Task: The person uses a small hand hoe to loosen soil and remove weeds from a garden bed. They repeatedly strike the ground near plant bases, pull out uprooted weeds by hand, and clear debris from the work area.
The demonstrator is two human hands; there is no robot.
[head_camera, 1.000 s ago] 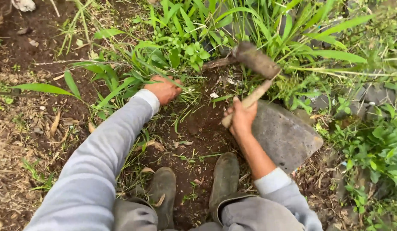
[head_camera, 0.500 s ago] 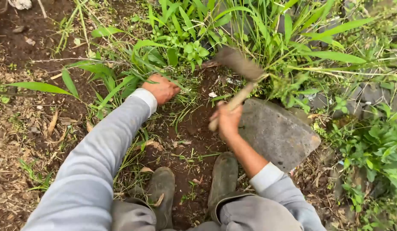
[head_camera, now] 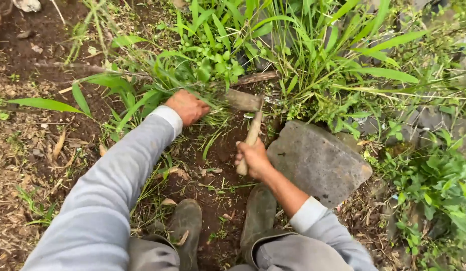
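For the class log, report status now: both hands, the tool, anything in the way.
Left hand grips a grass clump. Right hand holds short hoe, blade at the clump's base. Flat grey stone close beside right hand.

Outdoor garden plot: bare soil (head_camera: pixel 22 55), weedy grass (head_camera: pixel 303 50), flat stone (head_camera: pixel 318 160).

The left hand (head_camera: pixel 188 107) grips a clump of grass (head_camera: pixel 162 75). The right hand (head_camera: pixel 252 157) holds a wooden-handled hoe (head_camera: pixel 245 108), its blade down in the soil beside that clump, left of a flat grey stone (head_camera: pixel 320 160).
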